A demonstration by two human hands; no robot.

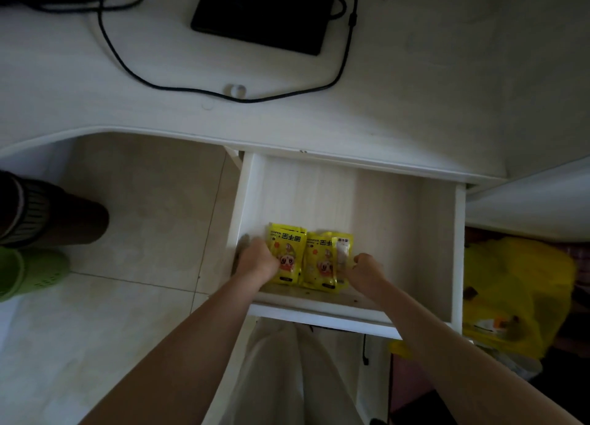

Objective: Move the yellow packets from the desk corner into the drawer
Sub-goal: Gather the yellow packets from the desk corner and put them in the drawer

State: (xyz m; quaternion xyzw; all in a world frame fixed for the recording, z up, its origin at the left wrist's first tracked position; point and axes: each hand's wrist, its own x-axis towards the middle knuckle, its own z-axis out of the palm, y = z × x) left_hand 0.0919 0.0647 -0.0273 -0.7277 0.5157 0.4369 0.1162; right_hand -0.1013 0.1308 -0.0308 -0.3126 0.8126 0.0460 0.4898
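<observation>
- A green perforated plastic slipper (30,273) lay on the pale tiled floor (137,201) at the far left, with a dark trouser leg (48,212) just above it in the view.
- A white wood-grain desk top (415,73) ran across the upper part of the picture, and a thin black cable (110,46) looped over it.
- A flat black rectangular device (265,13) sat on the desk, with a small clear ring-shaped object (235,90) nearer the desk's front edge, touching the cable.
- Below the desk edge, a white wooden drawer (459,249) stood pulled out, its pale floor showing.
- The left hand (260,260) reached into the drawer's near left corner, fingers curled over the lower edge of the left stack of yellow printed foil packets (289,249), gripping it.
- That left stack lay flat on the drawer floor, close to the drawer's left wall and near its front board.
- Just beside it, touching or almost touching, lay the right stack of yellow packets (322,258), one of them with a whitish panel facing up.
- The right hand (367,270) was bunched at the right edge of that stack, fingers curled; it seemed to pinch the packets' edge, though the fingertips were hidden.
- Both bare forearms came up from the bottom of the view, over light-coloured trousers (287,376).
- At the far right, beyond the drawer's side, a crumpled yellow plastic bag (517,297) sat low in the shadow.
</observation>
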